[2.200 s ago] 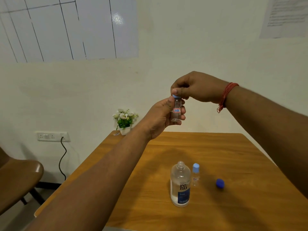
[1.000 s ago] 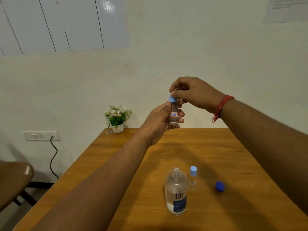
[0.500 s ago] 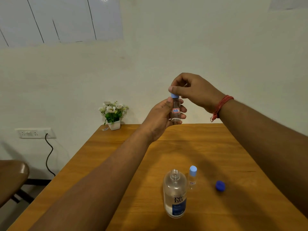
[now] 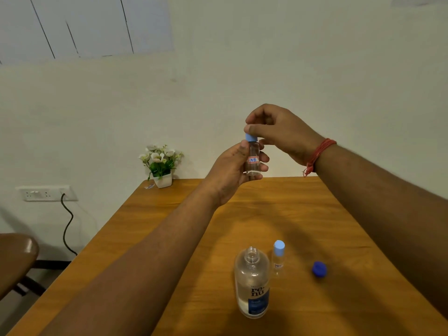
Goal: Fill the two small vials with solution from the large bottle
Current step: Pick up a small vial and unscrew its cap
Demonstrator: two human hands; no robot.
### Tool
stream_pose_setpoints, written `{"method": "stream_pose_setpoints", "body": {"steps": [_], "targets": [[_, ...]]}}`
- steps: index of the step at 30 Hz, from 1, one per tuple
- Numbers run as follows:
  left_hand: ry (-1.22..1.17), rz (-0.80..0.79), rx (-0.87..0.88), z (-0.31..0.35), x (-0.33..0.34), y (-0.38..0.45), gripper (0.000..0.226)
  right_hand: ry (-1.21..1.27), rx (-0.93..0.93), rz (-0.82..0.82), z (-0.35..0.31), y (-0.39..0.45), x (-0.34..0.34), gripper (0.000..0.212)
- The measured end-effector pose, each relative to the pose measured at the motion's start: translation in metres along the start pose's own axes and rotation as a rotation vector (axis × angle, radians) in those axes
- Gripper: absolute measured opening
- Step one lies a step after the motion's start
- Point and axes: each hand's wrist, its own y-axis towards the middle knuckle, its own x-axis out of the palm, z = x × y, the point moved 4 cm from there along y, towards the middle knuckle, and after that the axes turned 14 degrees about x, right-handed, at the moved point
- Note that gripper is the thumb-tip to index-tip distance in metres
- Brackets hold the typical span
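My left hand (image 4: pixel 230 170) holds a small clear vial (image 4: pixel 253 161) upright above the table; it carries a red-edged label reading 17B. My right hand (image 4: pixel 278 132) pinches the vial's light blue cap (image 4: pixel 249 137) from above. A little liquid shows at the vial's bottom. On the wooden table (image 4: pixel 303 214) stands the large clear bottle (image 4: pixel 252 284), uncapped, with a blue label. Just right of it stands the second small vial (image 4: pixel 278 258) with its light blue cap on. The dark blue bottle cap (image 4: pixel 319 269) lies further right.
A small potted plant (image 4: pixel 160 166) with white flowers sits at the table's far left corner by the wall. A brown chair (image 4: pixel 14 260) stands to the left, under a wall socket (image 4: pixel 43 193) with a black cable.
The view has tilted downward. Both hands stay together on the vial and its cap, shifting only slightly. The bottle, second vial and blue cap have not moved on the table.
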Motion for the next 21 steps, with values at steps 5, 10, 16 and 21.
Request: {"method": "stream_pose_setpoints", "body": {"steps": [5, 10, 16, 21], "targets": [[-0.004, -0.003, -0.002, -0.003, 0.000, 0.002, 0.042, -0.008, -0.006, 0.030, 0.006, 0.001, 0.000, 0.022], [-0.023, 0.000, -0.014, -0.006, -0.003, 0.004, 0.042, -0.010, 0.012, 0.040, 0.007, 0.007, 0.002, 0.017], [-0.013, 0.013, -0.017, -0.006, -0.008, 0.009, 0.042, -0.009, 0.008, 0.006, 0.004, 0.014, 0.006, 0.013], [0.002, -0.004, -0.013, -0.008, -0.015, 0.009, 0.045, -0.030, -0.041, -0.005, 0.004, 0.017, 0.013, 0.018]]}}
